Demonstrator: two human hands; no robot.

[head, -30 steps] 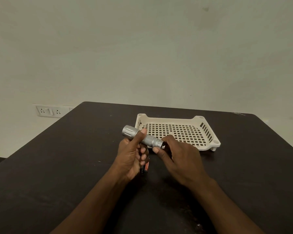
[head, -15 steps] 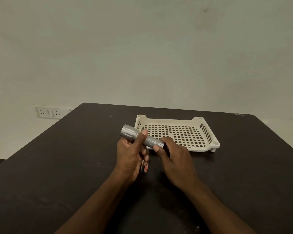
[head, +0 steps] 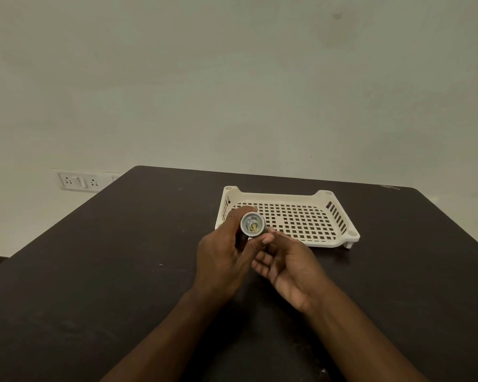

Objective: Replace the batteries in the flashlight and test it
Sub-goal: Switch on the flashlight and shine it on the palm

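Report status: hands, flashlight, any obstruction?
Left hand grips flashlight, lens toward camera. Right hand fingers touching its head. Tray behind, apart.

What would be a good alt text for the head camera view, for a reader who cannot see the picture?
Two bare hands hold a silver flashlight above a dark table, its lens turned toward the camera; the left hand grips the body and the right hand touches it from beside and below. Behind them a cream perforated tray sits on the table.
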